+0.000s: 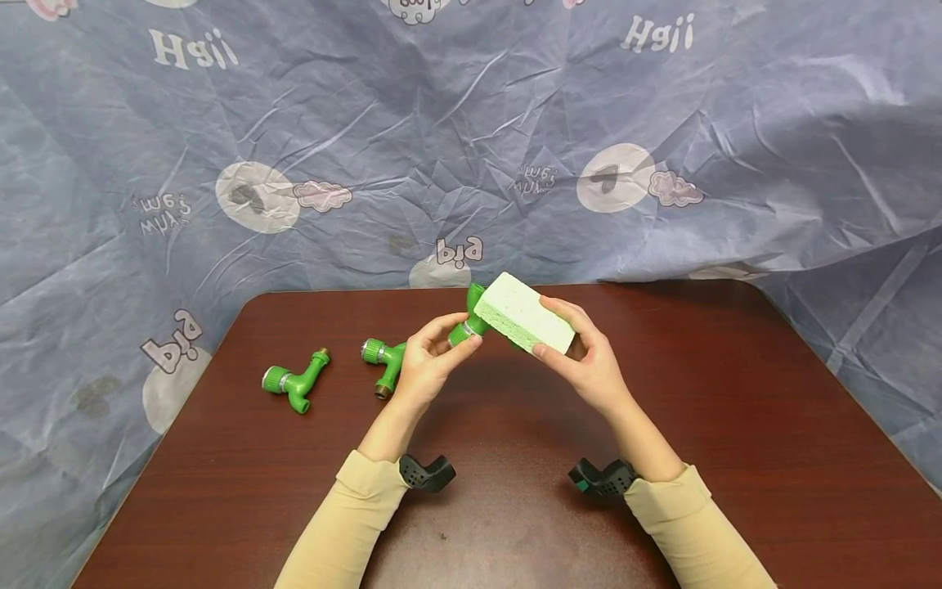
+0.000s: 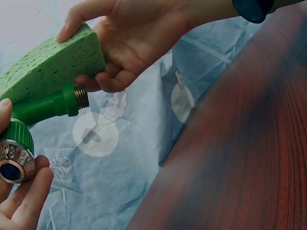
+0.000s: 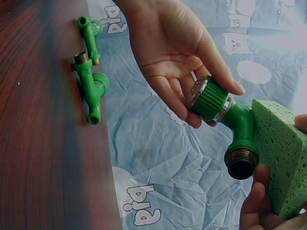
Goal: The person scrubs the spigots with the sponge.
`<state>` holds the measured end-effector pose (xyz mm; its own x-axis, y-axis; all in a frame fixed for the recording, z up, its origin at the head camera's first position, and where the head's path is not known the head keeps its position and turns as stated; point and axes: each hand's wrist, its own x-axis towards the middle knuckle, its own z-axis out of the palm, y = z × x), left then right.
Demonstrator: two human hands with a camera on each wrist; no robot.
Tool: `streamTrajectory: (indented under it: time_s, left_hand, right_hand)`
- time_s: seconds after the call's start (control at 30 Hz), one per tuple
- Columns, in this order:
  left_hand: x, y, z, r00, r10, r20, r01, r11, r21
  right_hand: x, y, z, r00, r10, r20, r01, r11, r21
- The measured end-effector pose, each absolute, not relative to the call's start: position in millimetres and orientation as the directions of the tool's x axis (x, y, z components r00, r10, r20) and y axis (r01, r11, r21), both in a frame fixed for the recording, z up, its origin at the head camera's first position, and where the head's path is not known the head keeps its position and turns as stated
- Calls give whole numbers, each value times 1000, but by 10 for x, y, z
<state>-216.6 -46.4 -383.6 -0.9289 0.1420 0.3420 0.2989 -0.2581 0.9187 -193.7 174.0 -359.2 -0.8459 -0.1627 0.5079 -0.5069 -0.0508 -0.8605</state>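
My left hand [image 1: 424, 362] grips a green tap [image 3: 235, 120] by its ribbed knob, holding it above the table. In the right wrist view the tap's brass-threaded end points toward the camera. My right hand [image 1: 591, 357] holds a light green sponge [image 1: 524, 312] between thumb and fingers, and the sponge lies against the tap's body. In the head view the sponge hides much of that tap. The left wrist view shows the sponge [image 2: 57, 64] just above the tap's threaded pipe [image 2: 53, 106].
Two more green taps lie on the dark red-brown table [image 1: 486, 507], left of my hands: one [image 1: 294, 383] farther left, the other [image 1: 386, 360] partly behind my left hand. A blue-grey printed sheet [image 1: 412, 147] hangs behind the table's far edge. Each wrist wears a black camera mount [image 1: 428, 473].
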Motion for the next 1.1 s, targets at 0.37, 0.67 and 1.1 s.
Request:
streamTrajectory:
  time_s: [0.37, 0.67, 1.1]
  left_hand:
    - [-2147, -493, -3843, -937, 168, 305, 265, -224, 938]
    - [-2172, -481, -3848, -934, 90, 346, 320, -225, 920]
    - [-2180, -458, -3855, -920, 16, 391, 370, -291, 882]
  right_hand:
    - [-1923, 1712, -3604, -814, -219, 537, -544, -34, -838]
    - [-1900, 1720, -3588, -804, -230, 548, -568, 28, -822]
    - [-1784, 1591, -3464, -799, -96, 593, -600, 81, -796]
